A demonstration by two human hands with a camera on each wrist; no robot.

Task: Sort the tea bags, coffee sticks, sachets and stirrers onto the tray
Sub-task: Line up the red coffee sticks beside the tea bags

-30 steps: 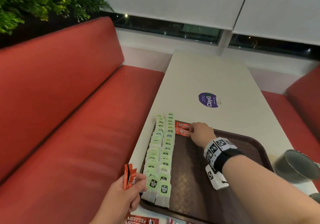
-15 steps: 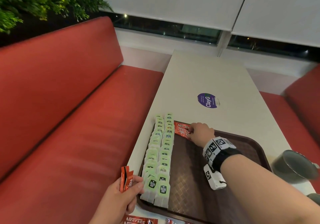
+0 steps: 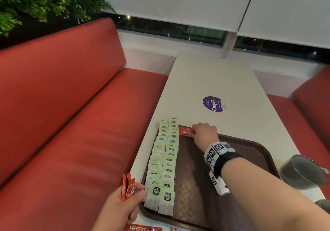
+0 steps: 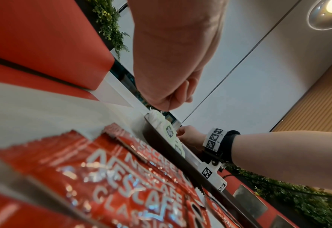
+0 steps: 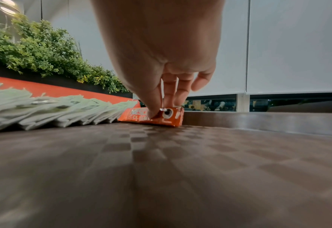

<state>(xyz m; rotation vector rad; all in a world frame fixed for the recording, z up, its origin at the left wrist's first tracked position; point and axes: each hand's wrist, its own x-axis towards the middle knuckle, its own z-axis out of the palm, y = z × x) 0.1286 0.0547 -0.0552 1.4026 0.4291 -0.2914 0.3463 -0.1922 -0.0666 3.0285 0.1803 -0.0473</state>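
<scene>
A brown tray (image 3: 253,152) lies on the white table. Two rows of green tea bags (image 3: 166,159) run along its left side and show as a pale fan (image 5: 44,111) in the right wrist view. At the tray's far left corner my right hand (image 3: 195,132) pinches a red coffee stick (image 3: 185,133) lying on the tray floor, thumb and fingertips (image 5: 153,111) on the stick (image 5: 135,117). My left hand (image 3: 132,198) hovers off the tray's near left corner and grips a few upright red coffee sticks (image 3: 127,186). In the left wrist view the left hand (image 4: 170,98) is a closed fist.
More red coffee sticks (image 3: 141,228) (image 4: 122,177) lie on the table in front of the tray. A dark grey cup (image 3: 303,171) stands right of the tray. A purple sticker (image 3: 213,104) marks the far table. A red bench (image 3: 80,132) runs along the left.
My right hand has nudged the coffee sticks on the tray closer together against the far rim. The left hand has sunk a little, still holding its sticks.
</scene>
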